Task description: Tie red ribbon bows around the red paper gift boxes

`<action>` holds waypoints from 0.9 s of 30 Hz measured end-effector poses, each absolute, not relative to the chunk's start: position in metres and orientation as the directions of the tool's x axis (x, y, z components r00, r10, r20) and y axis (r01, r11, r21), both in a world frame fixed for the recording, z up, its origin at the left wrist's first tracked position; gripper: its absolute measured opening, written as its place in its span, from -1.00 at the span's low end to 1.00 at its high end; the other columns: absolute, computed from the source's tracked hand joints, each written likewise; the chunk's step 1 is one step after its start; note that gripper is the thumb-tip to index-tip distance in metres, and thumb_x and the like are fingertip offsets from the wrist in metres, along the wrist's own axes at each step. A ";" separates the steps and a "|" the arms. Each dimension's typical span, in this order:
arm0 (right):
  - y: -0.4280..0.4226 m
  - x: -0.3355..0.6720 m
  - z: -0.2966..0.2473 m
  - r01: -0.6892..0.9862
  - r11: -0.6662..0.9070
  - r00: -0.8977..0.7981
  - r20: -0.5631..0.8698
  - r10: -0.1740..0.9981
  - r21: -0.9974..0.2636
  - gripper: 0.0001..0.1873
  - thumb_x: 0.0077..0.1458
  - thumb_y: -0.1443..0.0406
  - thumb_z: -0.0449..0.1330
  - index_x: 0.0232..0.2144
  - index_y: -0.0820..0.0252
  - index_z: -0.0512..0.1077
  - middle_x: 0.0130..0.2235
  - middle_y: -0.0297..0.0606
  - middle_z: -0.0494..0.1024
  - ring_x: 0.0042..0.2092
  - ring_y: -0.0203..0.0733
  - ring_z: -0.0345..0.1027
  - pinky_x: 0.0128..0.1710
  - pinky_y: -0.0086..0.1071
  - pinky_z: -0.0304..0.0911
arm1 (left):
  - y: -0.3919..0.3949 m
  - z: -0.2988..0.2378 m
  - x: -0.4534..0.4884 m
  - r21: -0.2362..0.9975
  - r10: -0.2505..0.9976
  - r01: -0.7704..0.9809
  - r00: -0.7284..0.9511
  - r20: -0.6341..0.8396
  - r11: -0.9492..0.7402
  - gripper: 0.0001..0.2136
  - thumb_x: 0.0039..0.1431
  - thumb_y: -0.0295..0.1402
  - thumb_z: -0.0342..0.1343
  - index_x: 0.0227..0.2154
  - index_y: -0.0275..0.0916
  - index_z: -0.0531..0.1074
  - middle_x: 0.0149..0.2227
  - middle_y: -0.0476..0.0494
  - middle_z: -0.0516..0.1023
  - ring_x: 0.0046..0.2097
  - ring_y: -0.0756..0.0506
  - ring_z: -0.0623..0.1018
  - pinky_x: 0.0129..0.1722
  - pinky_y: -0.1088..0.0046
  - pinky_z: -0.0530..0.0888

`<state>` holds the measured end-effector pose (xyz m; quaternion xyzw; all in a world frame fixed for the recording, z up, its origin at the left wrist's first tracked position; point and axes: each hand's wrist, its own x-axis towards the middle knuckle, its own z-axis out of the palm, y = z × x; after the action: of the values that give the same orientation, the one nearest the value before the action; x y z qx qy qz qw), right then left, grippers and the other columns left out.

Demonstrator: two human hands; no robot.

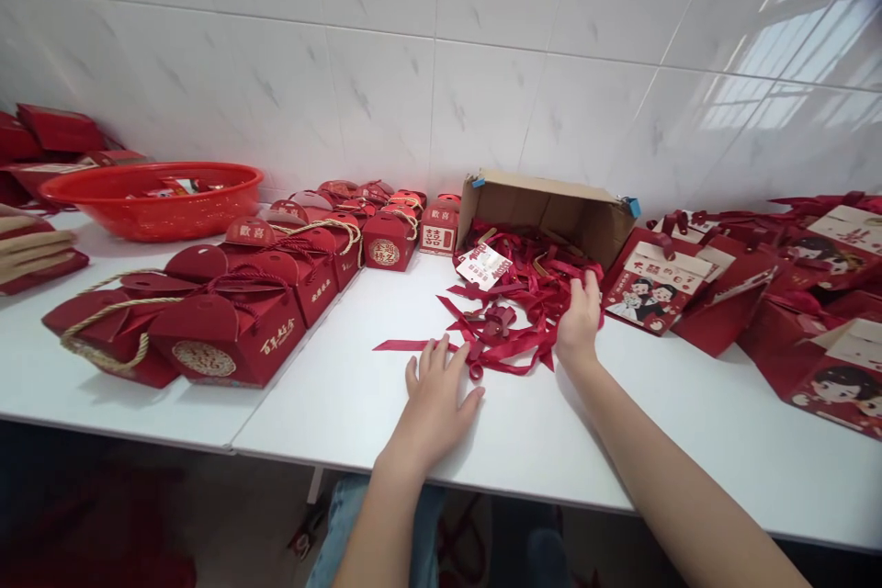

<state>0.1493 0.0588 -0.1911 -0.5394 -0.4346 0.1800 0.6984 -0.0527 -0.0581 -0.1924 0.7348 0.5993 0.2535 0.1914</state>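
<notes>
A tangled heap of dark red ribbons [514, 354] spills out of a cardboard box [548, 186] lying on its side against the wall. My left hand [439, 400] is at the near left edge of the heap, fingers spread and fingertips by a loose ribbon end. At the heap's right side is my right hand [580, 322], fingers upright and apart against the ribbons; nothing shows held in it. A white printed tag [480, 265] lies on top of the ribbons near the box opening.
Rows of red gift boxes [238, 331] with rope handles stand on the white table [331, 404] at left. Behind them is a red plastic basin [158, 220] holding small wrapped items. Red bags with printed cartoon couples [648, 289] crowd the right side.
</notes>
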 end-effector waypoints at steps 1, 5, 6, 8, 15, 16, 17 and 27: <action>0.053 0.145 -0.190 0.232 0.393 0.504 0.456 0.733 -0.890 -0.39 0.20 0.06 -0.10 0.19 0.28 0.17 0.26 -0.10 0.17 0.28 -0.05 0.00 0.26 -0.10 -0.07 | -0.057 -0.192 -0.052 0.607 0.974 0.763 0.135 0.183 -0.220 -0.52 0.17 -0.24 -0.02 0.17 -0.19 0.21 0.29 -0.32 0.11 0.31 -0.32 0.04 0.21 -0.07 -0.01; 0.023 0.120 -0.185 0.393 0.742 -0.090 0.780 0.619 -0.543 -0.66 0.21 0.21 -0.01 -0.06 0.14 0.44 -0.01 -0.14 0.50 0.09 -0.04 0.30 0.13 -0.04 0.09 | -0.054 -0.184 -0.051 0.785 0.945 0.552 0.018 0.326 -0.281 -0.60 0.19 -0.24 -0.01 0.08 -0.22 0.30 0.13 -0.28 0.36 0.19 -0.22 0.29 0.18 0.07 0.16; 0.015 0.113 -0.184 0.381 0.833 -0.282 0.807 0.518 -0.401 -0.70 0.19 0.25 0.02 -0.10 0.12 0.45 -0.05 -0.15 0.53 0.06 -0.03 0.33 0.10 -0.03 0.10 | -0.054 -0.182 -0.051 0.847 0.945 0.445 -0.005 0.327 -0.291 -0.62 0.20 -0.25 -0.02 0.06 -0.22 0.31 0.10 -0.27 0.39 0.16 -0.19 0.33 0.17 0.12 0.20; 0.003 0.102 -0.181 0.306 0.924 -0.516 0.776 0.364 -0.230 -0.72 0.16 0.32 0.05 -0.08 0.11 0.43 -0.06 -0.15 0.53 0.03 -0.04 0.34 0.04 -0.05 0.15 | -0.054 -0.177 -0.053 0.942 0.957 0.192 -0.041 0.288 -0.275 -0.66 0.21 -0.26 -0.02 0.02 -0.23 0.35 0.06 -0.24 0.44 0.12 -0.17 0.39 0.13 0.21 0.27; 0.000 0.097 -0.177 0.281 0.929 -0.543 0.759 0.361 -0.241 -0.69 0.19 0.35 0.02 -0.01 0.14 0.35 0.02 -0.09 0.47 0.07 -0.05 0.29 0.05 -0.12 0.22 | -0.056 -0.169 -0.058 0.898 0.976 -0.403 -0.185 0.110 -0.178 -0.72 0.03 -0.32 0.19 -0.16 -0.26 0.48 -0.06 -0.20 0.55 0.04 -0.19 0.46 0.02 0.30 0.34; 0.002 0.098 -0.177 0.288 0.924 -0.541 0.753 0.373 -0.250 -0.68 0.20 0.35 0.02 0.00 0.13 0.35 0.01 -0.10 0.47 0.07 -0.05 0.29 0.05 -0.11 0.22 | -0.056 -0.169 -0.059 0.885 0.973 -0.426 -0.208 0.104 -0.186 -0.72 0.04 -0.29 0.19 -0.17 -0.26 0.48 -0.07 -0.21 0.55 0.03 -0.19 0.46 0.00 0.29 0.35; 0.002 0.099 -0.177 0.292 0.921 -0.548 0.744 0.382 -0.258 -0.68 0.20 0.35 0.02 0.00 0.13 0.35 0.01 -0.11 0.48 0.07 -0.05 0.29 0.05 -0.11 0.22 | -0.056 -0.168 -0.059 0.879 0.969 -0.437 -0.228 0.094 -0.188 -0.72 0.06 -0.24 0.18 -0.19 -0.26 0.48 -0.08 -0.22 0.55 0.02 -0.19 0.47 -0.02 0.29 0.36; 0.001 0.099 -0.178 0.449 0.853 -0.503 0.714 0.487 -0.266 -0.78 0.22 0.32 0.00 -0.19 0.11 0.44 -0.05 -0.19 0.53 0.04 -0.05 0.31 0.02 -0.11 0.12 | -0.055 -0.163 -0.063 0.783 0.929 -0.569 -0.368 0.030 -0.251 -0.79 0.03 -0.23 0.23 -0.35 -0.28 0.53 -0.41 -0.07 0.57 -0.29 -0.04 0.55 -0.20 0.42 0.43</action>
<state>0.0993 0.0007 -0.1780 -0.2703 -0.8665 0.0227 0.4192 -0.0629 -0.0552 -0.1635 0.2557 0.3521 0.7485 0.5004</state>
